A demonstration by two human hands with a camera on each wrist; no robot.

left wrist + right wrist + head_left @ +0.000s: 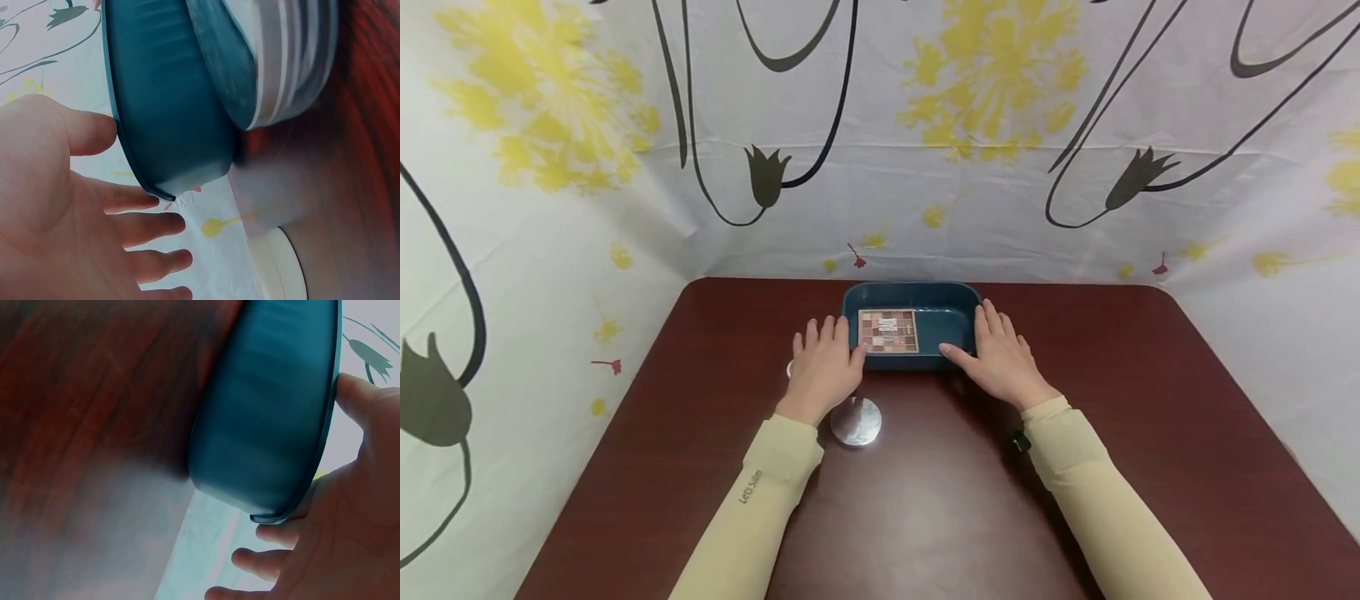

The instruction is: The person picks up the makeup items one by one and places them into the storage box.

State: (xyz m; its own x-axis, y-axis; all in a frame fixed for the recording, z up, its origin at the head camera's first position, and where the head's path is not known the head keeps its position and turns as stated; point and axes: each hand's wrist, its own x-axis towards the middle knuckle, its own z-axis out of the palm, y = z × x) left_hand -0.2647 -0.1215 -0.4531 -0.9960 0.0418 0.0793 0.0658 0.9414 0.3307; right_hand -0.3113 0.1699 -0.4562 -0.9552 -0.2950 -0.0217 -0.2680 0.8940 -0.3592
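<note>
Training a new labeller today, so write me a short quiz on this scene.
1. Where in the teal, rounded rectangular tray does the square, multicoloured checkered palette lie: (a) toward its left end or (b) toward its right end?
2. True or false: the round container with a shiny silver top stands inside the tray.
3. Which thing do the person's bare left hand and bare right hand both touch?

Key: 1. a; 2. false; 3. the tray.

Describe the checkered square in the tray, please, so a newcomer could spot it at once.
Far back on the dark table stands a teal tray. The square lies flat inside, at left; its brownish checks set it apart from the round, silvery disc outside.
</note>
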